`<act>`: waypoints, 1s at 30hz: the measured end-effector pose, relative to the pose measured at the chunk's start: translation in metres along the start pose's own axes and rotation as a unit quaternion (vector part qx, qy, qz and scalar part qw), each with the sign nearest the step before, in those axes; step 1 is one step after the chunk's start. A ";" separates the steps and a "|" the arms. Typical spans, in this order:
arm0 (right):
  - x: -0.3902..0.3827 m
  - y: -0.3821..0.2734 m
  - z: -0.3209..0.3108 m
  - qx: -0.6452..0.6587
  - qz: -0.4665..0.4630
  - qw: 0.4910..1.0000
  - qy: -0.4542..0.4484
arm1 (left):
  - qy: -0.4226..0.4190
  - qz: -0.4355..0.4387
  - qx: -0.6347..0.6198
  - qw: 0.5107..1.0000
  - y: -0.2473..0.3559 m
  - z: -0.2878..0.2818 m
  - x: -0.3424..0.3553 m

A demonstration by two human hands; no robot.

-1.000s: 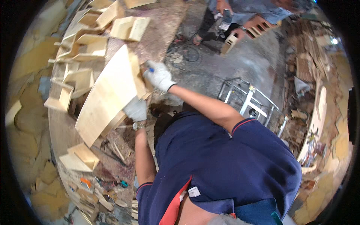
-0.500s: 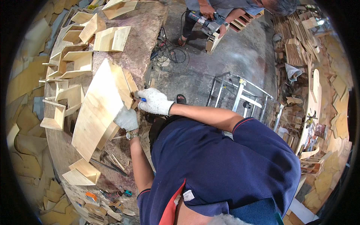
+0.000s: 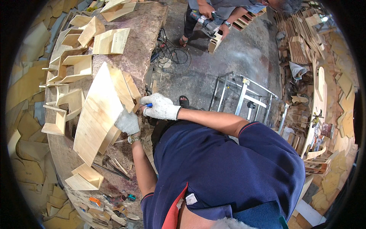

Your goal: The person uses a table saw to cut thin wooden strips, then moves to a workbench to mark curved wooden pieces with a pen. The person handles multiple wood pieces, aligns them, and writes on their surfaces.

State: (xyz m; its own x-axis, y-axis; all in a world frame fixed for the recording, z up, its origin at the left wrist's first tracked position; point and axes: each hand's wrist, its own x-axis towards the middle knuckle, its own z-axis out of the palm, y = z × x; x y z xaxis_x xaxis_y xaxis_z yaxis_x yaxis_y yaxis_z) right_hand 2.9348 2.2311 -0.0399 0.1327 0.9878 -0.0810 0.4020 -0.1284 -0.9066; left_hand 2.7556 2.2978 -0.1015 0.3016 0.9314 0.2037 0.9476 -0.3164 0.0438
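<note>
Right now both hands wear white knit gloves: the left hand [image 3: 127,123] grips the near edge of a plywood box [image 3: 103,110] that stands tilted on the tabletop [image 3: 143,42], and the right hand [image 3: 159,107] is closed around a small blue tool [image 3: 148,105] held against the box's right side. Behind the box, more plywood boxes [image 3: 78,63] lie in a loose row along the tabletop's left side, a hammer [image 3: 110,165] lies near its front edge, and a second person [image 3: 223,11] across the floor holds a power tool [image 3: 204,23] against a small crate [image 3: 214,42].
</note>
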 end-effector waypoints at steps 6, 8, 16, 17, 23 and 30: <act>0.001 0.002 0.000 0.027 -0.004 1.000 -0.001 | -0.012 -0.004 0.010 1.000 0.000 0.001 0.002; 0.002 0.003 0.000 0.036 -0.009 0.999 -0.006 | -0.018 -0.005 0.009 1.000 0.000 0.002 0.001; 0.002 -0.004 -0.006 0.036 0.001 0.999 0.001 | 0.030 0.017 0.010 0.999 -0.004 0.006 0.002; 0.001 -0.005 -0.007 0.030 0.006 1.000 -0.006 | 0.035 0.019 -0.002 0.999 -0.003 0.006 0.002; 0.001 -0.007 -0.010 0.021 -0.004 1.000 0.001 | 0.014 0.000 0.004 1.000 -0.004 0.008 0.001; 0.002 -0.003 -0.009 0.025 0.000 1.000 0.005 | 0.055 0.020 -0.006 0.998 -0.010 0.017 0.001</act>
State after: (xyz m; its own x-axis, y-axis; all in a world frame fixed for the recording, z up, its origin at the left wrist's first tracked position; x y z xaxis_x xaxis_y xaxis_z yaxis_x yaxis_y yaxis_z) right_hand 2.9415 2.2329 -0.0334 0.1424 0.9868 -0.0767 0.3565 -0.1234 -0.9261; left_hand 2.7483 2.3044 -0.1180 0.3244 0.8934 0.3107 0.9338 -0.3550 0.0457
